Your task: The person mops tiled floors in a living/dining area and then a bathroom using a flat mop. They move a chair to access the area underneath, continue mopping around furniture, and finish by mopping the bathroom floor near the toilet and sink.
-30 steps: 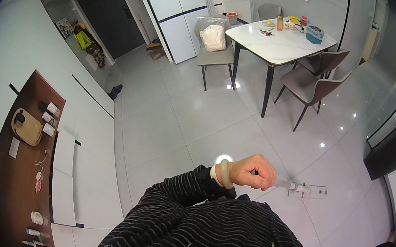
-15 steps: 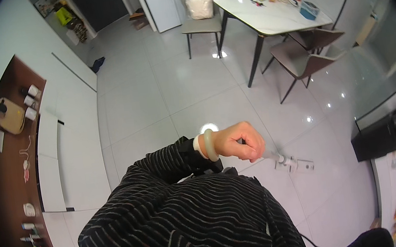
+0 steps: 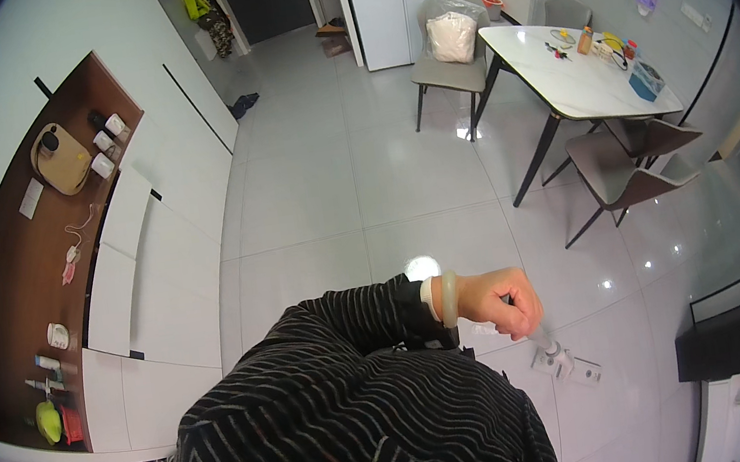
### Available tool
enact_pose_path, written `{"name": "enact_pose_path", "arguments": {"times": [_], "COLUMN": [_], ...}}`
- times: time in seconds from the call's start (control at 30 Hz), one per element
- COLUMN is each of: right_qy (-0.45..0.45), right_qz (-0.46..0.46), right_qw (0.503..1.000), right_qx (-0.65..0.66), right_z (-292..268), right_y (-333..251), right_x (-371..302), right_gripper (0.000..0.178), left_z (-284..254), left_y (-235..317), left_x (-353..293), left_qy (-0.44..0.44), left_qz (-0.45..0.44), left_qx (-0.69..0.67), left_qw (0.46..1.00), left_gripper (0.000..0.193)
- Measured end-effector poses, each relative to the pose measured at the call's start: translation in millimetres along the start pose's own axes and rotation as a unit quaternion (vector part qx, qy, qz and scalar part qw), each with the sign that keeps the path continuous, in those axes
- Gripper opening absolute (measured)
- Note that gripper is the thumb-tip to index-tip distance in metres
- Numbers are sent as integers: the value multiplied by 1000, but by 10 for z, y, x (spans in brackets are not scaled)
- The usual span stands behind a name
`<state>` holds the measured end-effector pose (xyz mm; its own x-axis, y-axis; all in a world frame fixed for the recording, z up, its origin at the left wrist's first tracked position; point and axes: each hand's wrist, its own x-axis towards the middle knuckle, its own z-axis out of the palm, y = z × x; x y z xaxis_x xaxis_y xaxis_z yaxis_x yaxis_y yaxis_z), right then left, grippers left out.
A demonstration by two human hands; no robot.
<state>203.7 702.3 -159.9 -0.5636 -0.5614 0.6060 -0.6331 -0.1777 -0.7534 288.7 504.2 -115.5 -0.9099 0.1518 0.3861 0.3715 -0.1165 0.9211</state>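
My left hand (image 3: 503,302), with a pale bangle at the wrist, is closed in a fist. It grips the grey stick of a long-handled floor mop (image 3: 555,360). The mop's stick runs down and away from the fist, and its whitish, flat head rests on the tiled floor (image 3: 327,190) just beyond the hand. The head is partly blurred, so its exact make is hard to tell. My left arm in a black striped sleeve (image 3: 345,328) bends across in front of my body. My right hand is out of view.
White cabinets with a brown shelf niche (image 3: 21,277) line the left. At far right stand a white table (image 3: 545,68) with small items and grey chairs (image 3: 610,171). A chair (image 3: 451,75) bears a bagged white bundle. A black box-like appliance (image 3: 727,348) is at right.
The view has shifted, so the room sits lower and more to the right. My left hand still holds the mop, whose head appears closer beneath the fist.
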Motion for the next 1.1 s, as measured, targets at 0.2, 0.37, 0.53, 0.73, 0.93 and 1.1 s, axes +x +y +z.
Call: {"name": "enact_pose_path", "arguments": {"times": [0.2, 0.37, 0.53, 0.73, 0.93, 1.1], "right_qy": [-3, -7, -11, -28, -19, -16], "right_qz": [5, 10, 16, 11, 10, 18], "right_qw": [1000, 1000, 1000, 1000, 1000, 1000], "right_qx": [2, 3, 5, 3, 5, -12], "right_z": [50, 126, 178, 265, 427, 552], "right_y": [-4, -2, 15, 29, 22, 30], "right_x": [3, 13, 5, 46, 83, 91], "right_gripper": [46, 46, 46, 46, 46, 46], "left_z": [-15, -14, -19, -16, -113, -181], "left_y": [-24, 9, -28, -140, -167, -188], "left_x": [-1, -38, -50, -65, -103, -153], "left_qy": [-2, 9, 6, -1, -8, -4], "left_qz": [6, -18, 4, 31, 22, 12], "left_qx": [1, 6, -5, -7, 9, 1], "left_qw": [1000, 1000, 1000, 1000, 1000, 1000], "left_gripper": [25, 25, 25, 21, 20, 20]}}
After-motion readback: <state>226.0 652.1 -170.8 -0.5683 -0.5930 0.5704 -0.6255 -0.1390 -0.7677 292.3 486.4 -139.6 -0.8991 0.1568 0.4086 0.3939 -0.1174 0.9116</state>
